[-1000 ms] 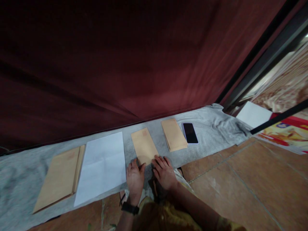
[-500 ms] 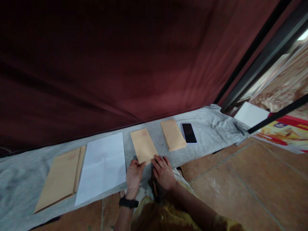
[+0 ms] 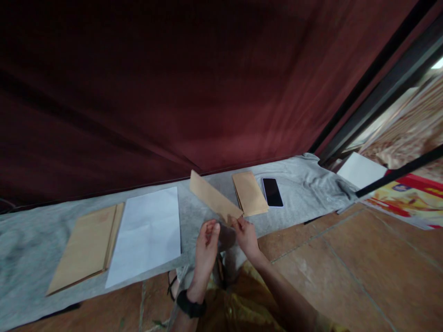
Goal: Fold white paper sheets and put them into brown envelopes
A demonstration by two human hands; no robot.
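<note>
A brown paper envelope (image 3: 212, 196) is raised off the cloth and tilted, its long side running up to the left. My right hand (image 3: 245, 234) pinches its near right corner between thumb and fingers. My left hand (image 3: 206, 246), with a black band on the wrist, is just below the envelope and apart from it; its fingers are loosely curled, with a gap to the thumb and nothing seen between them. Right of the raised envelope lies a small stack of brown envelopes (image 3: 251, 193). A dark-screened phone (image 3: 272, 192) lies beside that stack.
Sheets of white paper (image 3: 147, 235) and a stack of larger brown envelopes (image 3: 85, 249) lie to the left on the grey cloth (image 3: 294, 212). A dark red curtain (image 3: 207, 92) hangs behind. Right are a colourful box (image 3: 411, 198), black metal bars and the tiled floor (image 3: 328, 276).
The envelope that lay flat under both hands is now lifted and tilted, held by my right hand. My left hand has let go of its near edge.
</note>
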